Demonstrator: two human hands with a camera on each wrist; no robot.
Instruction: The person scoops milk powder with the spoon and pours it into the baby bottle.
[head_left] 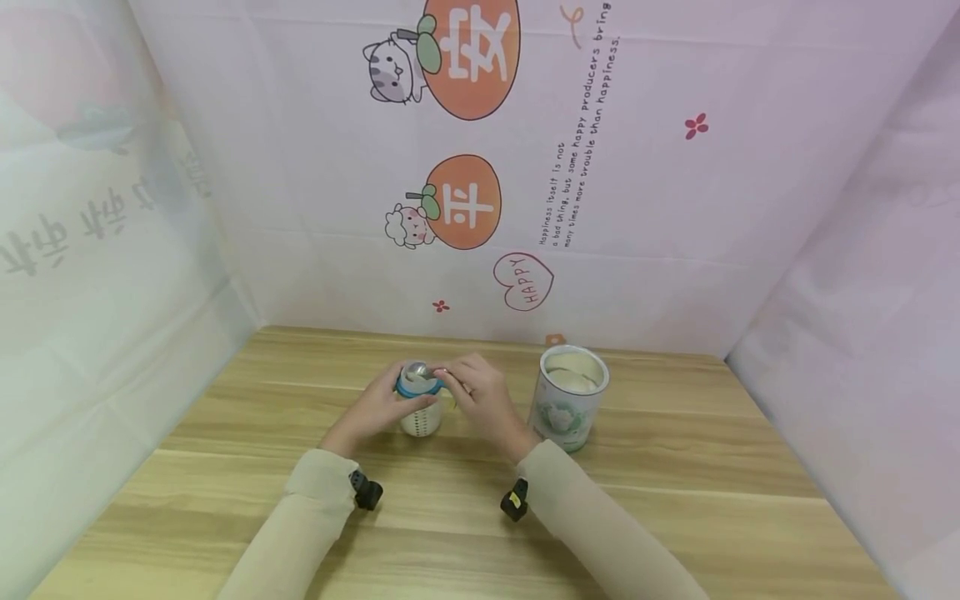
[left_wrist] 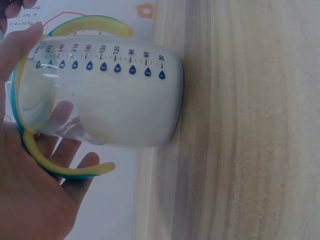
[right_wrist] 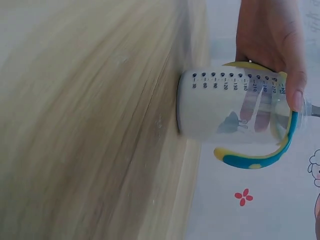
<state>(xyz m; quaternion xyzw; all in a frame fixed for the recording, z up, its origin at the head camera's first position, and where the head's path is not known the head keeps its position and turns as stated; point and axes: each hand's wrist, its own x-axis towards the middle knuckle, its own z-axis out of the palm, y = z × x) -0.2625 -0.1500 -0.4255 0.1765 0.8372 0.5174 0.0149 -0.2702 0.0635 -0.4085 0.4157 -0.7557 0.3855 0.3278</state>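
Note:
A clear baby bottle (left_wrist: 125, 95) with a printed scale and a blue-and-yellow handled collar (right_wrist: 260, 161) stands upright on the table. Whitish contents fill about its lower half. My left hand (head_left: 378, 408) grips it near the collar, thumb in front and fingers behind. Above its mouth is the bowl of a metal spoon (head_left: 417, 370), which my right hand (head_left: 483, 392) pinches by the handle. Whether anything lies in the spoon is too small to tell. To the right of that hand stands an uncovered tin (head_left: 562, 408) with pale powder (head_left: 573, 380) inside.
The wooden table (head_left: 675, 492) ends at a printed cloth (head_left: 637, 208) hanging behind it. More cloth hangs at both sides. A small black device (head_left: 365, 490) is strapped at the left wrist, another (head_left: 514, 500) at the right.

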